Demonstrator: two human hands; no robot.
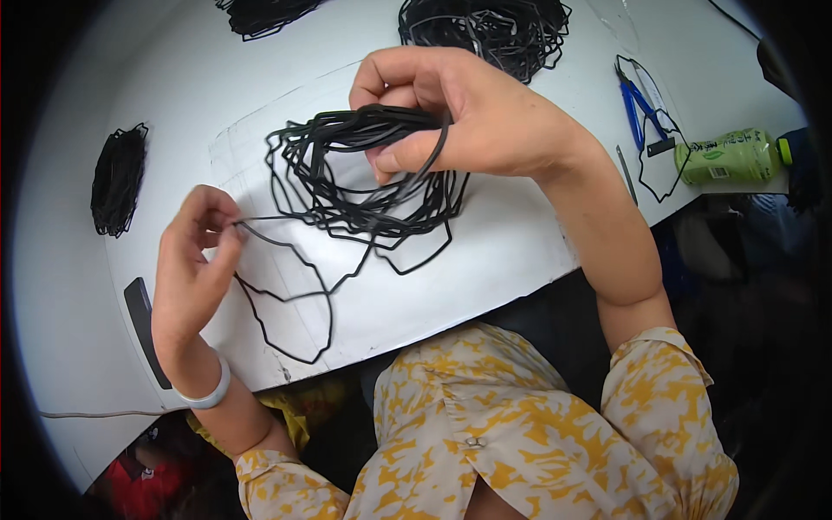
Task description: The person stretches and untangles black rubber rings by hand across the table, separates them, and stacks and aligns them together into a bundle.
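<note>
Between the two hands a single black gasket loop (pixel 286 290) stretches leftward from the bundle of black gasket loops (pixel 364 178). Right hand (pixel 459 113) is closed around the bundle above the worktop (pixel 485 251); left hand (pixel 195 260) pinches the loop's near end, fingers closed.

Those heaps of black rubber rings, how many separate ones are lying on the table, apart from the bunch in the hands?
3: one pile at the table's left edge, one at top centre-left, cut off by the frame, and one at top centre. Others may lie out of view.
</note>
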